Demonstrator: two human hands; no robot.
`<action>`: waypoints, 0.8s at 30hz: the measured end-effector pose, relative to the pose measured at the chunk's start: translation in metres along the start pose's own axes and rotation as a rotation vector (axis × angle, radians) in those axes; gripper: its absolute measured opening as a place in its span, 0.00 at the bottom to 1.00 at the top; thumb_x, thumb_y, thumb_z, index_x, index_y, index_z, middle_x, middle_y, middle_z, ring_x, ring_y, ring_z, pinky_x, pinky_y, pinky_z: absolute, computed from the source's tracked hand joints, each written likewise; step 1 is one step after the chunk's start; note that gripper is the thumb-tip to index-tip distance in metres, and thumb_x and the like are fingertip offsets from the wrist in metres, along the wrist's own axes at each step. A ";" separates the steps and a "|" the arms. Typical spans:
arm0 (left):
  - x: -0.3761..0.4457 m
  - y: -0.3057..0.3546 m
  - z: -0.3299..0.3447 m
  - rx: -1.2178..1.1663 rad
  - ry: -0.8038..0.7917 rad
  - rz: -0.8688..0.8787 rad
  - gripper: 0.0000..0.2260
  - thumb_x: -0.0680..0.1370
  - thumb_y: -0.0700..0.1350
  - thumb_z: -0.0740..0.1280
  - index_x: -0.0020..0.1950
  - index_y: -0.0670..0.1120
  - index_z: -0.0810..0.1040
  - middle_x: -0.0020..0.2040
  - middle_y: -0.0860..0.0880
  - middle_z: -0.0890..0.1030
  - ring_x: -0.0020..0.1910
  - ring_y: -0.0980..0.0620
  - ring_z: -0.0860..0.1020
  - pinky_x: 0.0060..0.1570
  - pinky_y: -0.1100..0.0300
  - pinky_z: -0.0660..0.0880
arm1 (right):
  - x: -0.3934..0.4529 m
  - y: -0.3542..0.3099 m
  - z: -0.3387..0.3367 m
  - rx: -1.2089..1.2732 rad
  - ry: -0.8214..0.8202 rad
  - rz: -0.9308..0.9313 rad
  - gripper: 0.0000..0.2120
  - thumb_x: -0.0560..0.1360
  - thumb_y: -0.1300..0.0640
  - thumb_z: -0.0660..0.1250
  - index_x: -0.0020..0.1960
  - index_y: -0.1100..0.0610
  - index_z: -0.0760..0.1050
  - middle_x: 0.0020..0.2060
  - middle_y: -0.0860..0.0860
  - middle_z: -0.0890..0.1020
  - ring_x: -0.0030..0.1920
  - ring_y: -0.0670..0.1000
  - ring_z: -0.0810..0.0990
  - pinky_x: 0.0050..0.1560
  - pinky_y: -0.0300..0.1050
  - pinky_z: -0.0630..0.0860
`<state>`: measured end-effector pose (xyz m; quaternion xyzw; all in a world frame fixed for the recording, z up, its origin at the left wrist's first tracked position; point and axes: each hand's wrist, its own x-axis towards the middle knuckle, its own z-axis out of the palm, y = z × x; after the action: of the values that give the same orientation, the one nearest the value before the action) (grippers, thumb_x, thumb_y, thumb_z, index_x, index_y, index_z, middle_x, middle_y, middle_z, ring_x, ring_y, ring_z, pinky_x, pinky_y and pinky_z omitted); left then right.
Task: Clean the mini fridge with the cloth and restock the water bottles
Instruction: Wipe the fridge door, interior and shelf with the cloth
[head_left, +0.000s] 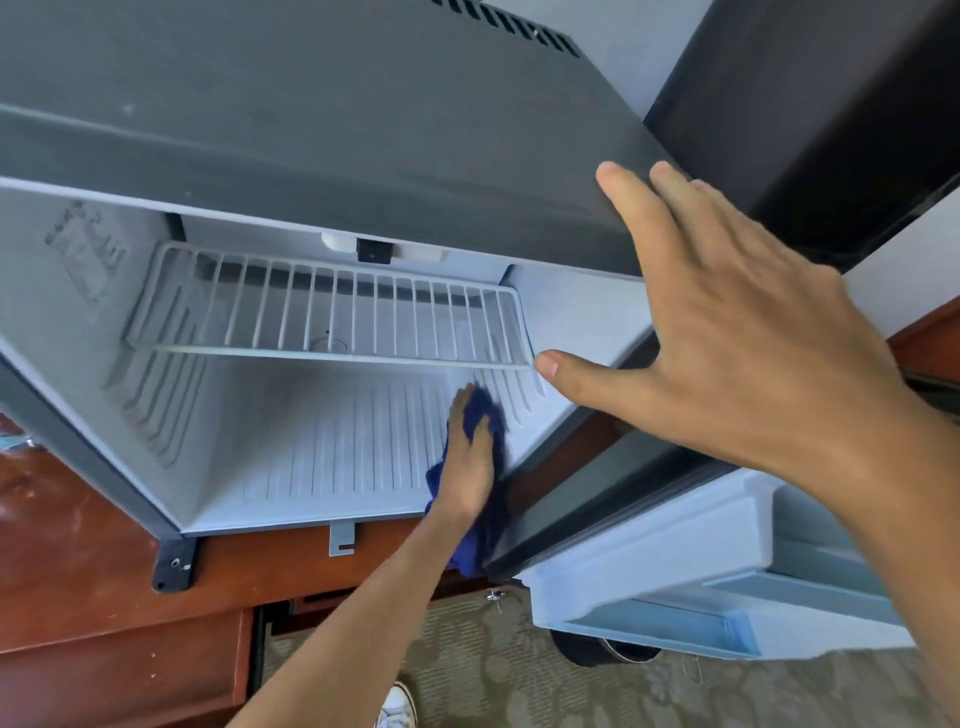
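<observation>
The grey mini fridge (311, 119) stands open below me, its white inside empty of bottles. My left hand (467, 457) reaches in and presses a dark blue cloth (491, 415) onto the ribbed floor at the right side. Part of the cloth hangs over the front lip by the door hinge. My right hand (727, 332) rests with fingers spread on the fridge's top right front corner, holding nothing. A white wire shelf (332, 317) spans the fridge above the floor. No water bottle is in view.
The fridge door (675, 561) swings open to the right, with white door shelves. The fridge sits on a reddish wooden cabinet (104, 597). Patterned carpet (519, 675) and a white shoe (397, 706) lie below. A dark wooden panel (831, 104) stands at the right.
</observation>
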<state>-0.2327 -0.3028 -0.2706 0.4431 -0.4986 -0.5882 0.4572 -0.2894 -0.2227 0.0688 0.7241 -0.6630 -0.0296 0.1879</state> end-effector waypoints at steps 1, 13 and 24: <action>0.023 -0.002 0.001 -0.043 0.048 -0.051 0.26 0.82 0.61 0.56 0.80 0.59 0.63 0.80 0.54 0.66 0.80 0.53 0.63 0.80 0.45 0.58 | 0.000 0.000 0.001 -0.006 0.002 0.001 0.55 0.66 0.19 0.53 0.82 0.47 0.43 0.81 0.55 0.57 0.81 0.56 0.57 0.74 0.57 0.65; -0.024 0.033 0.028 -0.060 0.036 0.026 0.32 0.83 0.66 0.53 0.78 0.44 0.60 0.77 0.38 0.66 0.78 0.38 0.65 0.76 0.38 0.64 | 0.000 -0.003 0.003 -0.028 -0.011 0.017 0.55 0.66 0.21 0.55 0.82 0.50 0.45 0.81 0.57 0.58 0.80 0.58 0.59 0.74 0.56 0.64; 0.068 0.006 -0.008 -0.104 0.037 -0.406 0.28 0.80 0.62 0.57 0.77 0.51 0.69 0.71 0.48 0.76 0.71 0.46 0.74 0.74 0.48 0.68 | 0.002 -0.005 -0.003 -0.059 -0.083 0.006 0.57 0.66 0.22 0.55 0.82 0.51 0.39 0.81 0.58 0.52 0.81 0.59 0.54 0.77 0.56 0.58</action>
<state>-0.2375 -0.3717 -0.2698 0.5210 -0.3597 -0.6849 0.3606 -0.2838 -0.2239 0.0708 0.7144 -0.6711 -0.0786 0.1819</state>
